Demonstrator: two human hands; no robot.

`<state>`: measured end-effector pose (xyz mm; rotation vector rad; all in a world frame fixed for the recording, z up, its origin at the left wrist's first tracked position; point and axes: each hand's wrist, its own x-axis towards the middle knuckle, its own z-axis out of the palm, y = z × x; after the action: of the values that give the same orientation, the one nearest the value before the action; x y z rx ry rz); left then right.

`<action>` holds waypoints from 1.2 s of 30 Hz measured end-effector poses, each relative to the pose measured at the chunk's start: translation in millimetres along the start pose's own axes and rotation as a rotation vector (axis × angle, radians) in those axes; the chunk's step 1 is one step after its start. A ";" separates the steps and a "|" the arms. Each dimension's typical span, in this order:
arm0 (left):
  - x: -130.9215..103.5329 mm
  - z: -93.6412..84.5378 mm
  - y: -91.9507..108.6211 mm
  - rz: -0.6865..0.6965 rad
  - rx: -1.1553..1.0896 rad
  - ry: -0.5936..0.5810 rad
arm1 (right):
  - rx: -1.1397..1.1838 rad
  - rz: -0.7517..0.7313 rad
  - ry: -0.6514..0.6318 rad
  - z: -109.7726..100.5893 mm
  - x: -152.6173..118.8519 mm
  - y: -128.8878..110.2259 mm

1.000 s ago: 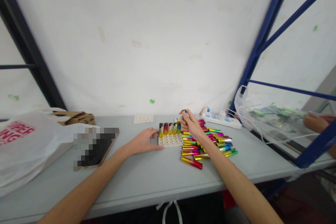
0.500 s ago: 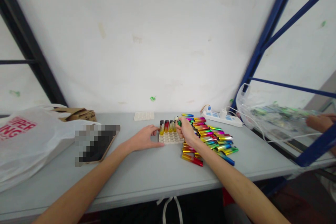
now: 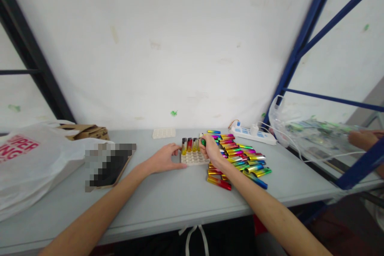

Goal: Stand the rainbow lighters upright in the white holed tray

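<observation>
A white tray [image 3: 194, 158] with rows of round holes lies on the table, and several lighters [image 3: 190, 144] with dark tops stand upright along its far row. My left hand [image 3: 166, 157] holds the tray at its left end, thumb along the near corner and curled fingers against the side. Over the tray's right end, my right hand [image 3: 211, 151] is closed round a lighter [image 3: 204, 142], of which only a green bit shows. Whether that lighter sits in a hole is hidden by the hand. Shiny multicoloured lighters [image 3: 220, 183] lie in a loose pile around my right wrist.
A second white tray [image 3: 164, 133] lies near the wall. Left are a phone [image 3: 115, 170], a white plastic bag [image 3: 45, 164] and cardboard [image 3: 87, 131]. A power strip [image 3: 255, 135] stands behind the pile. Beyond the blue frame [image 3: 295, 64], another person's hand [image 3: 361, 139] is at a clear bag.
Both hands keep nearly the same places at the tray. The whole view shifts very slightly; the right hand's grip on the lighter looks unchanged.
</observation>
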<state>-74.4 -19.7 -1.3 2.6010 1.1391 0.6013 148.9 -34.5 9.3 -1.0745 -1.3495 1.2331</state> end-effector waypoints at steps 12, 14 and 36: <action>0.0 0.6 -0.9 0.004 0.015 0.009 | -0.018 -0.026 -0.074 -0.6 3.8 4.1; 0.0 0.5 -0.7 0.009 0.008 0.008 | -0.021 -0.104 -0.112 -0.6 3.7 2.3; -0.2 3.9 -4.5 -0.025 0.009 -0.009 | -0.951 -0.596 -0.015 -3.7 -0.5 2.4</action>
<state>-75.6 -17.0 -6.5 2.5903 1.1723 0.5805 152.6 -34.2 6.8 -1.1218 -2.1390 0.1144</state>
